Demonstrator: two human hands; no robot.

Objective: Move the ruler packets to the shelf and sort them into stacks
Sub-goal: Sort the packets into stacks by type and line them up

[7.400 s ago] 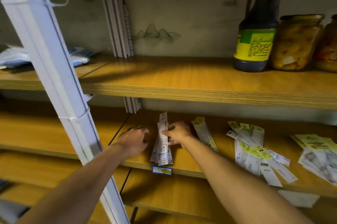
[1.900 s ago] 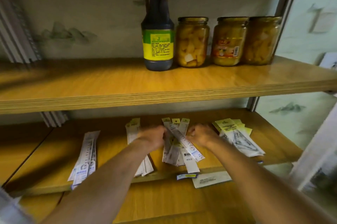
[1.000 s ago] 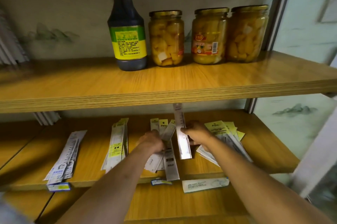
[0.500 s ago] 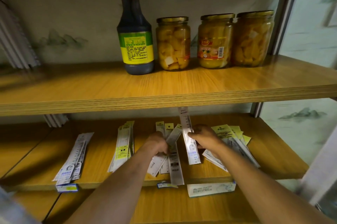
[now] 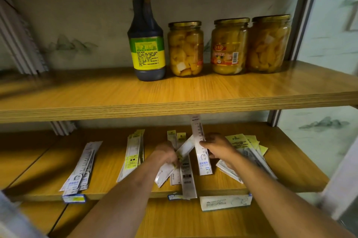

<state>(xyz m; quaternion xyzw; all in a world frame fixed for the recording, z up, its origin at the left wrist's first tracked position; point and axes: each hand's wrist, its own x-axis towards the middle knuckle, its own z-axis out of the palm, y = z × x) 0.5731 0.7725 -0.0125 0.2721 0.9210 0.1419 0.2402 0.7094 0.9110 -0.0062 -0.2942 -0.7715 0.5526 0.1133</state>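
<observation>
Ruler packets lie in groups on the lower wooden shelf (image 5: 280,140). A white stack (image 5: 81,170) is at the left and a yellow-labelled stack (image 5: 131,156) beside it. In the middle sits a loose pile (image 5: 186,175). My left hand (image 5: 166,152) grips a slanted white packet (image 5: 186,147) from that pile. My right hand (image 5: 217,147) holds one long white ruler packet (image 5: 201,152) lifted nearly upright, its top reaching the upper shelf's edge. A wider yellow-topped pile (image 5: 244,146) lies under my right forearm.
The upper shelf (image 5: 174,100) carries a dark sauce bottle (image 5: 147,47) and three jars of yellow fruit (image 5: 230,45). A white box (image 5: 225,202) sits on the shelf below. A metal upright (image 5: 302,14) bounds the right side.
My right hand still holds the long packet upright, shifted slightly. My left hand keeps working in the middle pile with a slanted packet. The view has barely moved.
</observation>
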